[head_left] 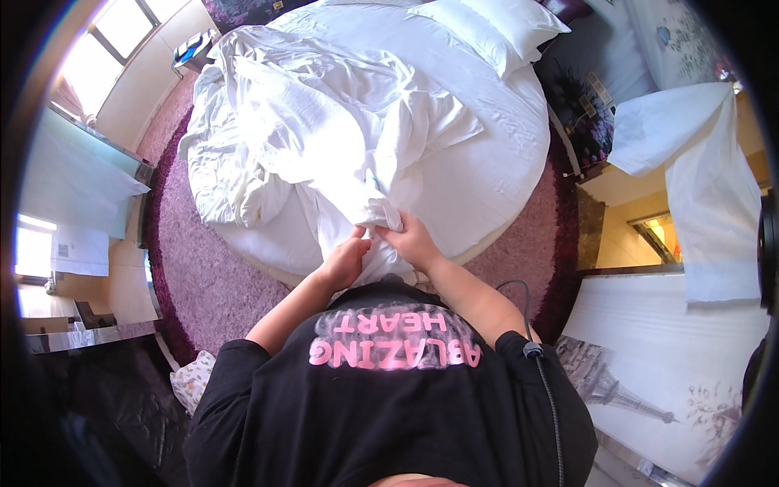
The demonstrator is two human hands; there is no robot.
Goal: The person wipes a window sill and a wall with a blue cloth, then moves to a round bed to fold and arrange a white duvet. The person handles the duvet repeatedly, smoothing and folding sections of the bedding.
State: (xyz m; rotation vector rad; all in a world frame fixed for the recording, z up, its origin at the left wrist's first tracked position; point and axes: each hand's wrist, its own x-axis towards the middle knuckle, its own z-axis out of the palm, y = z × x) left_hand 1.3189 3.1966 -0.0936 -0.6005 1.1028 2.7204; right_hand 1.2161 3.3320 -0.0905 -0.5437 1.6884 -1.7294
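The left hand [346,260] and right hand [412,241], close together, pinch the bunched near end of the white cloth [304,130]. The rest lies rumpled beyond them, mostly over the left of the round bed [495,154].

Your white cloth [296,122] is large, plain and soft, lying loose and heavily rumpled on the round bed [511,130]. Taking the bed's middle as the clock's centre, its broad mass spreads from about 8 to 11 o'clock, with thick, crumpled folds bunched at 8. A creased flap reaches out toward 3 o'clock. At 6 o'clock, by the near edge, it narrows to a gathered end that you hold pinched. Glare washes out the folds near its middle.
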